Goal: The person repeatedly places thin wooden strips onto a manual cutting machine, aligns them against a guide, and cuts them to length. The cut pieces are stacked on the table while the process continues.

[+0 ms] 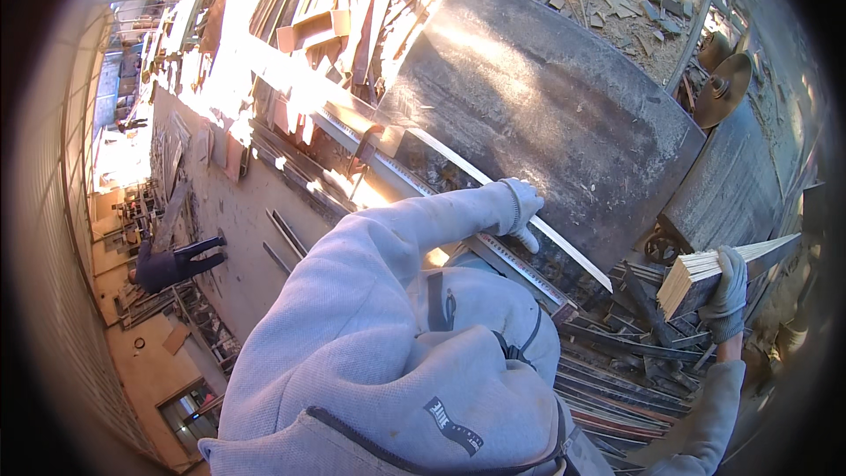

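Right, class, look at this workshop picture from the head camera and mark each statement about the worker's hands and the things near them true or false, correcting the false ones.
1. Both hands are bare. False: the left hand and the right hand wear light work gloves.
2. The right hand grips a bundle of pale wooden strips. True.
3. The left hand rests on a long metal rail at the edge of the dark saw table. True.
4. The left hand holds a hammer. False: no hammer shows; it is at the rail.
5. Another person is on the floor farther off to the left. True.
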A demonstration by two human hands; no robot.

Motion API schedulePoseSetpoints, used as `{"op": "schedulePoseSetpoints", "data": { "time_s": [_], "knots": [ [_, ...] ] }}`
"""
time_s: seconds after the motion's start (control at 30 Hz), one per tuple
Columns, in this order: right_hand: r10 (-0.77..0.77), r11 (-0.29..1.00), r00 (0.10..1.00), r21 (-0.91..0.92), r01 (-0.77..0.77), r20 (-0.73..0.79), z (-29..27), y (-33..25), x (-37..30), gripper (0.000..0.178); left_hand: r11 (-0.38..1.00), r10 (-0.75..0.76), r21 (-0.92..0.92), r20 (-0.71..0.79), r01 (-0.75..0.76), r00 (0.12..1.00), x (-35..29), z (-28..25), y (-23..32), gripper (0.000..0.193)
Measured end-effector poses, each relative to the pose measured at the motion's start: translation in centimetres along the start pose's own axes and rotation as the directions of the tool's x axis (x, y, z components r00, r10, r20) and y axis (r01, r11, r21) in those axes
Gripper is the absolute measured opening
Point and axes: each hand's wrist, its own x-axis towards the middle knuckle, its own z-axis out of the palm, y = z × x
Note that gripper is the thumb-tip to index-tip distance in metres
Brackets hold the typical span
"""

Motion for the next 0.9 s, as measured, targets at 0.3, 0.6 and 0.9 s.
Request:
{"op": "schedulePoseSetpoints", "data": {
  "time_s": [0.3,0.6,0.9],
  "knots": [
    [0.08,0.996,0.991,0.029,-0.084,0.105,-3.1,-1.4,1.0,0.1,0.957,0.074,0.29,-0.297,0.016,0.952,5.9,-19.0,-5.7,0.092],
    [0.152,0.988,0.98,-0.021,-0.15,0.128,-2.6,-2.4,3.3,0.1,0.939,-0.106,0.242,-0.474,0.245,0.874,10.0,-26.9,-12.5,0.084],
    [0.202,0.979,0.96,-0.04,-0.198,0.193,1.3,-1.3,7.1,0.099,0.21,-0.19,-0.938,-0.317,-0.277,0.929,8.5,-9.2,13.6,0.137]
  ]
}}
